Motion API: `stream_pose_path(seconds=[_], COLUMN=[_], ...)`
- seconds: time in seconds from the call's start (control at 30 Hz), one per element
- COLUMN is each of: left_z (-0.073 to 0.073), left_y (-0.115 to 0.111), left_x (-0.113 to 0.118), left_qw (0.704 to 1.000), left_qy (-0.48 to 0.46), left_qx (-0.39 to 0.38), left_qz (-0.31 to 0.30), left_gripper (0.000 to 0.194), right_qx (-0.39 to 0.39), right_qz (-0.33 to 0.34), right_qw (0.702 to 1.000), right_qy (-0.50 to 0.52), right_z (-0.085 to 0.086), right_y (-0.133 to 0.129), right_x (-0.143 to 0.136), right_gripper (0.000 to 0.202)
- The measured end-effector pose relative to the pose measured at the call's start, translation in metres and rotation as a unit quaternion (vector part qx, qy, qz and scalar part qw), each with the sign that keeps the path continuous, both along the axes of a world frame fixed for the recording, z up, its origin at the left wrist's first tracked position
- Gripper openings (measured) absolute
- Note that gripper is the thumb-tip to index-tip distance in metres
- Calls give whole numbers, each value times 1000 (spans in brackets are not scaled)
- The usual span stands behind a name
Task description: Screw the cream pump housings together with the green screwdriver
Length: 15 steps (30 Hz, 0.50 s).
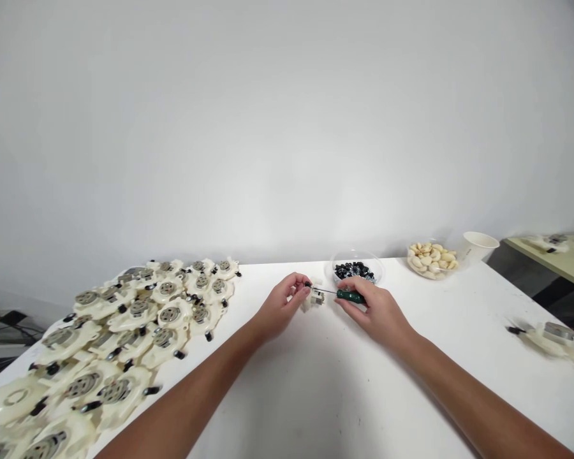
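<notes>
My left hand (pixel 283 305) is closed on a small cream plastic part (pixel 317 298) with a dark piece at its top, held over the middle of the white table (pixel 296 395). Its lower side is blurred. My right hand (pixel 380 313) grips a screwdriver by its green handle (pixel 350 296). The thin shaft points left and its tip meets the plastic part; the exact contact point is too small to make out. Just behind my right hand stands a clear bowl (pixel 381 271) of small black parts (pixel 354 270) and screws.
Many cream plastic housings (pixel 169 312) with metal motors and black knobs are crowded on the left. At the back right are a clear bowl of cream oval pieces (pixel 432 258) and a white cup (pixel 478 247). One blurred housing (pixel 552 340) lies far right. A wall rises behind.
</notes>
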<state>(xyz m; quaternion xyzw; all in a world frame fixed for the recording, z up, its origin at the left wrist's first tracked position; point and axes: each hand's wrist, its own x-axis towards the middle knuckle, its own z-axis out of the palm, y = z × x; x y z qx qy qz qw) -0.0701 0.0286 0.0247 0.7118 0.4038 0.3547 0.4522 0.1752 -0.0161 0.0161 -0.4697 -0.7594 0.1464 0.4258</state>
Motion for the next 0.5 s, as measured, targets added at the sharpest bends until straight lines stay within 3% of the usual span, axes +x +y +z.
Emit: stream_pose_path(seconds=[0.1, 0.3, 0.5], left_z=[2, 4, 2], left_y=[0, -1, -2], left_x=[0, 1, 2], left_qw=[1000, 1000, 1000], left_qy=[6, 15, 2], left_qx=[11, 24, 12], left_qz=[8, -6, -13], left_gripper=[28, 27, 25], right_qx=[-11, 30, 32], right_qz=[-2, 7, -11], right_qw=[1000, 998, 999], right_qy=[-9, -59, -40], right_z=[1, 4, 6], right_y=[-2, -2, 0], right_x=[1, 1, 4], right_gripper=[9, 20, 16])
